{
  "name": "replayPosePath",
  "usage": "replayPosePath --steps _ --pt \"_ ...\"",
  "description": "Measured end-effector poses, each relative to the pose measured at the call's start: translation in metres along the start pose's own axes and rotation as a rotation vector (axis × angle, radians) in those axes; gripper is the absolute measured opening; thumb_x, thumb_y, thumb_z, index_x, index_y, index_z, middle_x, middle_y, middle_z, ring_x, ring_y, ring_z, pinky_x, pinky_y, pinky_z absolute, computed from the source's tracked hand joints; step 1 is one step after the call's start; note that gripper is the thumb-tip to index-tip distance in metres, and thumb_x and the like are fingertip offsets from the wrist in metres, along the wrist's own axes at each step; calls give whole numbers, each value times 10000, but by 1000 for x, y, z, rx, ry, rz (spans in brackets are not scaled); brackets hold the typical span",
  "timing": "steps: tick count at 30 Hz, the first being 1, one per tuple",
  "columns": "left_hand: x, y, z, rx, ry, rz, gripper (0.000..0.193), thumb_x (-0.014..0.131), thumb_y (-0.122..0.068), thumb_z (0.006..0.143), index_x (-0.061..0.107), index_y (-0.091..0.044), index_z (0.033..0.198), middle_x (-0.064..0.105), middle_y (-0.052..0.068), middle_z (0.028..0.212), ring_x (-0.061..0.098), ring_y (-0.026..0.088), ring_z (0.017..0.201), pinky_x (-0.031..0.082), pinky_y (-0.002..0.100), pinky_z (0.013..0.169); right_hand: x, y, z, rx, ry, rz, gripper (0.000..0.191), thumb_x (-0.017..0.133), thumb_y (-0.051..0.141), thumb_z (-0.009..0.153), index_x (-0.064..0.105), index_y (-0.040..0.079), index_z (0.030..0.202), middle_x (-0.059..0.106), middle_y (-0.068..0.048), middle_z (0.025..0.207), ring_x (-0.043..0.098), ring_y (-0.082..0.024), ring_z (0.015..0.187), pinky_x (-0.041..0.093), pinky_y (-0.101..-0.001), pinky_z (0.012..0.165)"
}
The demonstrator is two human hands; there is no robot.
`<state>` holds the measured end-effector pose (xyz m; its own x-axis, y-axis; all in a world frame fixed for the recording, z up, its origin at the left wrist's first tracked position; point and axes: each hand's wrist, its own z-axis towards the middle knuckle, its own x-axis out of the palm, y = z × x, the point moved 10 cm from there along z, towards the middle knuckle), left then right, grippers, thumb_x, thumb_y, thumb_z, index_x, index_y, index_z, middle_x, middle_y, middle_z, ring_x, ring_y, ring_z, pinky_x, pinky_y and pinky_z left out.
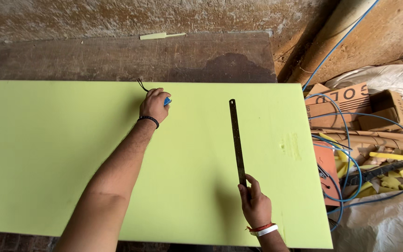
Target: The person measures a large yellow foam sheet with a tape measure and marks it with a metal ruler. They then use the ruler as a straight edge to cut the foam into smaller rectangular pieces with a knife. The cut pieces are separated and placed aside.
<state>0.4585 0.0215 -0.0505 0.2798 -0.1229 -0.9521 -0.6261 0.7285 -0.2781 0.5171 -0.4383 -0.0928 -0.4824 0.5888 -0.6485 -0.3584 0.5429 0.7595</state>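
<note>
Sheet: a large yellow-green board (61, 154) lies flat across a dark wooden table (117, 58), filling most of the view; its right edge overhangs toward the clutter, and its far edge runs parallel to the wall.
Left hand: the left hand (154, 105) reaches to the far part of the sheet, fingers curled shut around a small blue object (167, 101), with a thin black cord (142, 85) trailing off toward the far edge. It presses down on the sheet, seemingly to pin that spot.
Blue object: too hidden by the fingers to tell its kind; only a blue corner shows at the right of the knuckles.
Right hand: the right hand (256, 205) sits near the sheet's near edge, fingers and thumb pinched on the near end of a long dark metal strip (237, 140).
Strip: a narrow, straight blade or rule with small holes, lying flat on the sheet and running from the right hand away toward the far edge, slightly tilted left. Holding it by one end appears to let the hand swing or align it.
Spacing: the strip's far end lies well right of the left hand, apart from it.
Wrists: a black band on the left, a red and white band on the right.
Far table: a pale stick-like tool (162, 35) lies by the wall.
Right side: cardboard boxes (350, 100), blue cable (346, 154) loops and yellow offcuts (390, 156) are heaped beside the sheet.
</note>
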Motion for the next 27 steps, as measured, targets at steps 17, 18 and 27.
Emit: replayPosePath --steps 17,18,27 --pt "102 -72 -38 161 330 108 937 440 -723 968 144 -126 1628 23 222 1700 39 379 1571 9 564 1245 32 3 22 120 -58 -117 311 679 321 940 603 121 1166 674 -13 561 620 -221 437 461 -374 427" --pt "104 -103 -76 249 321 83 947 410 -725 983 138 -99 1639 33 221 1705 40 379 1570 3 573 1246 34 5 25 130 -39 -97 309 685 325 938 608 119 1155 682 -18 572 635 -219 453 471 -369 438" --pt "72 -208 -245 371 549 56 1178 594 -798 826 93 -91 1623 1 232 1688 -23 390 1570 -28 594 1243 -24 -34 4 235 -21 96 261 662 296 978 607 94 1135 697 -36 600 656 -160 488 496 -318 485"
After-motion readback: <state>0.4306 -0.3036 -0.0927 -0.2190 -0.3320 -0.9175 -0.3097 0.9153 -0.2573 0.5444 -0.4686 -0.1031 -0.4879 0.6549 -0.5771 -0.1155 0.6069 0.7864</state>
